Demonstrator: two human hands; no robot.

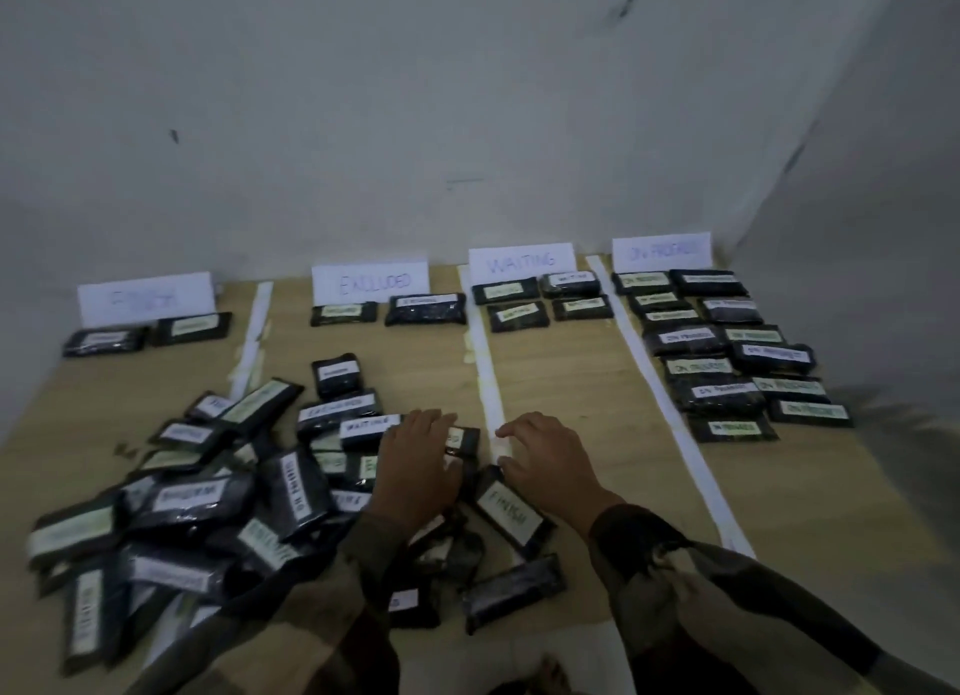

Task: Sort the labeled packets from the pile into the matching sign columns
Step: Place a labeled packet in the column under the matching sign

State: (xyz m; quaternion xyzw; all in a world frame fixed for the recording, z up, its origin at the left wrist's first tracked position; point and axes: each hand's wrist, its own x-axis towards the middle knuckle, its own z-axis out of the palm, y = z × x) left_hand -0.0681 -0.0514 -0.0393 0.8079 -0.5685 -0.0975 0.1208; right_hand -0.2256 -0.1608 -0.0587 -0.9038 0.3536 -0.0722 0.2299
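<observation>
Left hand (pixel 415 466) rests flat on the pile of black plastic white-labelled packets (pixel 197 502) left of the black FINISH-labelled packet (pixel 506 512) — right hand (pixel 545 466), fingers loosely spread, at its far end.

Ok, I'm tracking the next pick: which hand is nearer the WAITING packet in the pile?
Left. The left hand lies just right of the WAITING packet; the right hand is farther right, by the white strip.

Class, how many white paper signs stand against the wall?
4: white paper FINISH sign far left, then EXCLUDED sign, WAITING sign, ON PROGRESS sign far right. None seems hidden.
</observation>
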